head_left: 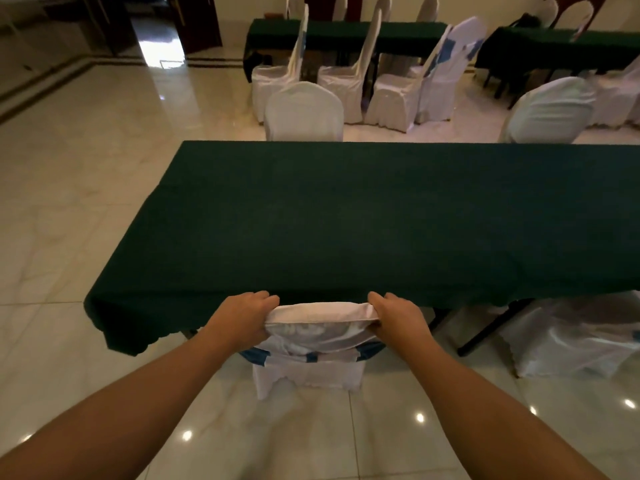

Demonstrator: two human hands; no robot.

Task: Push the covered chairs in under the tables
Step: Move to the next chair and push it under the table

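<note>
A chair in a white cover with a blue sash [320, 336] stands right in front of me, its back top touching the near edge of a long table under a dark green cloth [363, 216]. My left hand [242, 318] grips the left corner of the chair back. My right hand [396, 315] grips the right corner. The seat is hidden beneath the cloth. Another covered chair [575, 336] sits partly under the same table at the right.
Two covered chairs [304, 112] [550, 110] stand at the table's far side. Further back are more covered chairs [398, 84] beside other green tables [346, 31]. Glossy tiled floor [86, 202] lies open to the left, with a doorway [161, 36] beyond.
</note>
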